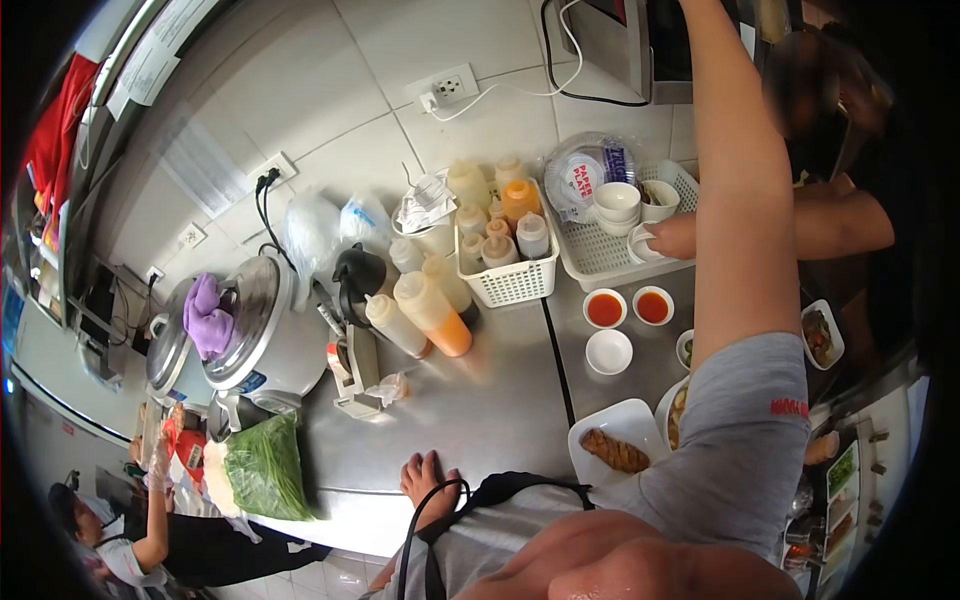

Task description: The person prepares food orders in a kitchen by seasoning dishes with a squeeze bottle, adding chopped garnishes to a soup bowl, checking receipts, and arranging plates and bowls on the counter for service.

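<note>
My left hand [430, 488] rests on the near edge of the steel counter [480, 400], fingers apart and holding nothing visible. My right arm, in a grey sleeve, stretches up past the top edge, so the right hand is out of view. Right of centre, a white plate [642, 422] bears a browned piece of food [614, 451]. Beyond it are an empty white bowl [609, 353] and two bowls of red sauce [604, 309] [653, 306]. Squeeze bottles [432, 313] stand at the middle, some in a white basket [508, 284].
Another person's hand [672, 237] touches a white cup in a white tray [600, 262] at the right. Large lidded pots [275, 340], a tape dispenser [350, 370] and a bag of greens [268, 468] are on the left. A co-worker [130, 540] stands lower left.
</note>
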Action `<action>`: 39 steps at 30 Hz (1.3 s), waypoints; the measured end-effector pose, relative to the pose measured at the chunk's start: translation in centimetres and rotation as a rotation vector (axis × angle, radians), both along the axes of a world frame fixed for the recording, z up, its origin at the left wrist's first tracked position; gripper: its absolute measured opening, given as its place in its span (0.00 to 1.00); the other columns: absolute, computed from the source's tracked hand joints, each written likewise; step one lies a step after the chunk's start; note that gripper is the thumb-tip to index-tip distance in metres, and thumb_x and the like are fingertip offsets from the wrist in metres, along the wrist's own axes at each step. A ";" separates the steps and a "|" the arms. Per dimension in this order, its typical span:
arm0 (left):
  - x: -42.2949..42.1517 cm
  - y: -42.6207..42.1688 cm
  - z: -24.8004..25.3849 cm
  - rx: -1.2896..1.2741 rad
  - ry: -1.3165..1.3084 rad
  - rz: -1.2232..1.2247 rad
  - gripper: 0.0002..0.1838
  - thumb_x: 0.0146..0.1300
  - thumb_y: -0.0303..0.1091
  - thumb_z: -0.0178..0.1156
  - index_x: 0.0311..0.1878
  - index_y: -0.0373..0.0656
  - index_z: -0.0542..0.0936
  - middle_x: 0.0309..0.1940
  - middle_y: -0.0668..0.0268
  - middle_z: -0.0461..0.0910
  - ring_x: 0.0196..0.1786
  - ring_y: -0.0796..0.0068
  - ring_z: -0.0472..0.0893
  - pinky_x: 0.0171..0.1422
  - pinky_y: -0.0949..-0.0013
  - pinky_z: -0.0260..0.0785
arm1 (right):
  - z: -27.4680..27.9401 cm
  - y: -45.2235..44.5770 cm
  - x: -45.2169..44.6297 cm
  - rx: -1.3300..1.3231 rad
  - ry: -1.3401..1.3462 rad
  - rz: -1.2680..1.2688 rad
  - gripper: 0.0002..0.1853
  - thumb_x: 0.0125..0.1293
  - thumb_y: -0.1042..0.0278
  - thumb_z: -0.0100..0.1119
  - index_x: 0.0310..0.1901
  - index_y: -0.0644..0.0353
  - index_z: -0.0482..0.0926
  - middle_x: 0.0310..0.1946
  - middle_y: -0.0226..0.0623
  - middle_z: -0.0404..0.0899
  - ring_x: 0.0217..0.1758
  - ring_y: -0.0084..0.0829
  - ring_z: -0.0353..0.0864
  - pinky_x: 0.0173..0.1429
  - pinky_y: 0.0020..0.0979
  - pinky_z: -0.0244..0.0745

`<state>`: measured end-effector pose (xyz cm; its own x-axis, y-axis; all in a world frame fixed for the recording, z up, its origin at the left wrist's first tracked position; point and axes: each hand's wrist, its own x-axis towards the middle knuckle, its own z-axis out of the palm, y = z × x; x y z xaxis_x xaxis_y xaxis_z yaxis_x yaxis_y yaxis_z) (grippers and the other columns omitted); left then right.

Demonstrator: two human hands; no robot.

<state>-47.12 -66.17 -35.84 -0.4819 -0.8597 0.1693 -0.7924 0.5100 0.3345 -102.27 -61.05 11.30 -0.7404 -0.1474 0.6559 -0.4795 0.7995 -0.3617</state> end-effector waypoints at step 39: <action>1.4 0.1 -0.8 -0.042 0.075 0.018 0.25 0.42 0.44 0.57 0.47 0.47 0.70 0.52 0.55 0.61 0.57 0.54 0.56 0.59 0.54 0.46 | -4.8 3.6 -0.6 -0.409 0.365 0.231 0.19 0.59 0.59 0.37 0.45 0.60 0.70 0.51 0.47 0.64 0.54 0.41 0.64 0.55 0.43 0.56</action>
<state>-45.73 -66.05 -36.63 -0.4506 -0.8597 0.2405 -0.7754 0.5104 0.3718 -102.85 -57.40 6.52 -0.4353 0.0404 0.8994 -0.7758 0.4901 -0.3975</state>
